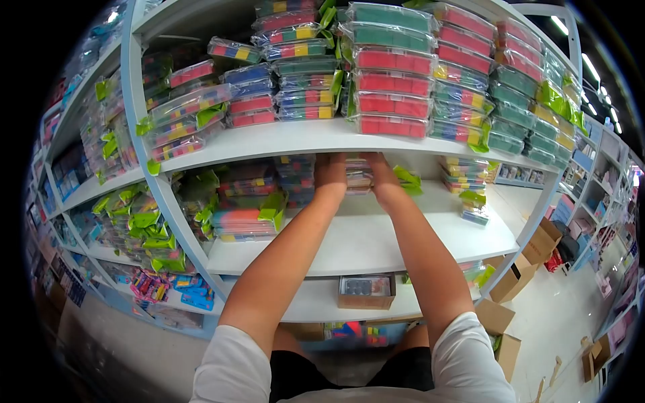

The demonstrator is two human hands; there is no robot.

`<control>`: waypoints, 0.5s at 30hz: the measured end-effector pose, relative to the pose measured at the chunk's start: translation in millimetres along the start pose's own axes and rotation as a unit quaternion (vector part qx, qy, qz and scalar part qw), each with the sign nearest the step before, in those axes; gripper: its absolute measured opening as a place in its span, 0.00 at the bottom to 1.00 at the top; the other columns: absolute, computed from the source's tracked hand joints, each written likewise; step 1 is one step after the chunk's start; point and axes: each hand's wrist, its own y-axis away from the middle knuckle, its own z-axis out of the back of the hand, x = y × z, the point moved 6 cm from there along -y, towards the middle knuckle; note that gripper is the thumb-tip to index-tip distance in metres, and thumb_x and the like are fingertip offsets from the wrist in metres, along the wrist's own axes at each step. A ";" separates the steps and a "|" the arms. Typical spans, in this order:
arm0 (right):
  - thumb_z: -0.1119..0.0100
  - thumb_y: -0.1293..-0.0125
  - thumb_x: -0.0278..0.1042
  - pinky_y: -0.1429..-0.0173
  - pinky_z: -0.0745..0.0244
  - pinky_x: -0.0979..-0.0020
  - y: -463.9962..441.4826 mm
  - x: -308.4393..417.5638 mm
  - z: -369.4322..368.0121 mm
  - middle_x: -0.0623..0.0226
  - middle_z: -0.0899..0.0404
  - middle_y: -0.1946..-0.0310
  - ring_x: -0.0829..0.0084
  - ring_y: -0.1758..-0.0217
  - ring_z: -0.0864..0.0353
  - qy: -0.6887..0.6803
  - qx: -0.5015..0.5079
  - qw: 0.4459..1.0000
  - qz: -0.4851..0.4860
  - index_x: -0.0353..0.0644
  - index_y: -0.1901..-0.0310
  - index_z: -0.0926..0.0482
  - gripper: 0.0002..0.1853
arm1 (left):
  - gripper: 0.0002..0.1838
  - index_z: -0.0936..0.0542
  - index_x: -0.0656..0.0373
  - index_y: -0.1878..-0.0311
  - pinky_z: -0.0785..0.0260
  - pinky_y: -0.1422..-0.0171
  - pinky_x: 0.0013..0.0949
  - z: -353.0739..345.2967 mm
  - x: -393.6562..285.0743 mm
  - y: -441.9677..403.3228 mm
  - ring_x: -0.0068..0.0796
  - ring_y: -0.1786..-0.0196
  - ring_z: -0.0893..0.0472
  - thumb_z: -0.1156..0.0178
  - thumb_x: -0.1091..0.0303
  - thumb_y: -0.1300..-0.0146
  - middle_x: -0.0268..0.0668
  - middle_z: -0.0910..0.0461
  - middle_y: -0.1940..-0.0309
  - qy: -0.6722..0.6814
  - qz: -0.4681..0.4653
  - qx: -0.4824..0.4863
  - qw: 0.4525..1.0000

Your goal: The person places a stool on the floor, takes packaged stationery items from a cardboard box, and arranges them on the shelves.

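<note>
Both my arms reach into the middle shelf (437,232), under the edge of the shelf above. A small stack of clear plastic-wrapped packs (359,176) with coloured contents sits between my hands. My left hand (330,173) is along its left side, beside a taller stack of wrapped packs (295,178). On the stack's right side is my right hand (380,178), close to a bright green tag (408,180). The upper shelf edge hides the fingers of both hands, so their grip cannot be made out.
Tall stacks of red, green and multicoloured packs (393,80) fill the upper shelf (269,138). More packs (467,176) stand at the middle shelf's right. Below is an open cardboard box (366,292). A blue-grey upright (158,181) rises at left; cardboard boxes (514,275) lie on the right floor.
</note>
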 end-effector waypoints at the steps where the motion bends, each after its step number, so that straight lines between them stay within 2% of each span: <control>1: 0.46 0.29 0.57 0.39 0.31 0.64 -10.3 -8.8 4.0 0.66 0.25 0.41 0.68 0.40 0.28 0.048 -0.032 0.998 -0.009 0.46 0.39 0.23 0.27 | 0.39 0.31 0.64 0.30 0.38 0.28 0.47 1.7 2.4 -4.9 0.64 0.31 0.30 0.49 0.38 0.29 0.59 0.26 0.34 0.008 -0.016 -0.022 1.000; 2: 0.48 0.28 0.58 0.39 0.31 0.65 -23.6 -22.1 3.4 0.66 0.24 0.43 0.69 0.41 0.28 0.055 -0.009 0.998 0.020 0.45 0.40 0.22 0.27 | 0.39 0.31 0.64 0.30 0.38 0.28 0.47 1.2 8.0 -7.8 0.64 0.31 0.30 0.49 0.38 0.29 0.59 0.26 0.34 0.007 -0.016 -0.024 1.000; 5: 0.50 0.27 0.59 0.40 0.31 0.65 -30.5 -33.8 -8.3 0.64 0.22 0.45 0.70 0.43 0.26 0.043 -0.017 0.999 0.024 0.44 0.40 0.22 0.28 | 0.39 0.33 0.64 0.28 0.42 0.25 0.44 5.0 3.7 -0.8 0.58 0.29 0.33 0.48 0.39 0.27 0.58 0.30 0.32 0.031 -0.055 -0.046 0.997; 6: 0.50 0.27 0.59 0.45 0.30 0.65 -24.3 -24.2 -13.6 0.64 0.20 0.48 0.71 0.49 0.23 0.047 -0.007 0.999 0.016 0.42 0.41 0.22 0.28 | 0.39 0.34 0.64 0.28 0.43 0.25 0.43 7.0 3.5 2.5 0.56 0.28 0.34 0.47 0.39 0.27 0.57 0.32 0.31 0.036 -0.067 -0.051 0.996; 7: 0.50 0.27 0.59 0.45 0.30 0.65 -30.0 -31.9 -10.6 0.64 0.20 0.48 0.71 0.49 0.23 0.042 -0.007 0.999 0.012 0.42 0.41 0.22 0.28 | 0.39 0.35 0.64 0.27 0.45 0.24 0.42 9.0 3.9 6.0 0.54 0.27 0.34 0.47 0.39 0.27 0.57 0.33 0.31 0.041 -0.078 -0.056 0.995; 8: 0.50 0.27 0.60 0.50 0.29 0.65 -37.4 -36.2 -6.5 0.61 0.19 0.49 0.69 0.52 0.21 0.071 0.002 0.997 0.038 0.40 0.42 0.23 0.30 | 0.39 0.35 0.64 0.27 0.46 0.23 0.41 10.8 4.6 8.7 0.52 0.27 0.35 0.47 0.39 0.26 0.56 0.34 0.30 0.046 -0.088 -0.061 0.993; 9: 0.50 0.27 0.62 0.54 0.28 0.65 -37.9 -32.3 -8.8 0.59 0.17 0.51 0.67 0.56 0.19 0.101 0.012 0.993 0.063 0.37 0.42 0.23 0.31 | 0.39 0.35 0.64 0.27 0.46 0.23 0.41 10.2 8.5 10.0 0.52 0.27 0.35 0.47 0.39 0.26 0.56 0.34 0.30 0.043 -0.083 -0.061 0.994; 11: 0.50 0.27 0.61 0.56 0.28 0.66 -37.6 -32.2 -10.8 0.59 0.17 0.53 0.68 0.58 0.18 0.089 0.008 0.994 0.058 0.38 0.43 0.23 0.30 | 0.35 0.34 0.65 0.29 0.46 0.24 0.45 13.3 7.9 14.3 0.54 0.31 0.34 0.44 0.45 0.26 0.57 0.31 0.35 0.076 -0.141 -0.097 0.982; 12: 0.50 0.27 0.60 0.58 0.27 0.67 -35.1 -25.5 -13.5 0.60 0.17 0.55 0.68 0.60 0.16 0.077 0.003 0.995 0.059 0.38 0.44 0.23 0.29 | 0.35 0.34 0.65 0.29 0.46 0.24 0.45 15.0 7.1 15.0 0.54 0.31 0.34 0.44 0.45 0.26 0.57 0.31 0.35 0.075 -0.137 -0.097 0.983; 14: 0.49 0.27 0.60 0.59 0.28 0.67 -34.7 -23.2 -15.1 0.60 0.17 0.56 0.68 0.62 0.15 0.043 -0.014 0.998 0.038 0.38 0.44 0.24 0.29 | 0.34 0.34 0.64 0.29 0.46 0.25 0.51 19.8 -9.9 21.0 0.59 0.32 0.35 0.43 0.47 0.26 0.58 0.32 0.34 -0.057 -0.212 -0.112 0.969; 15: 0.49 0.27 0.59 0.61 0.28 0.68 -35.9 -27.3 -14.7 0.60 0.16 0.57 0.69 0.63 0.14 0.010 -0.031 0.999 0.020 0.38 0.44 0.24 0.29 | 0.34 0.34 0.64 0.29 0.46 0.25 0.51 21.7 -8.7 21.0 0.59 0.32 0.35 0.43 0.47 0.26 0.58 0.32 0.34 -0.058 -0.206 -0.112 0.970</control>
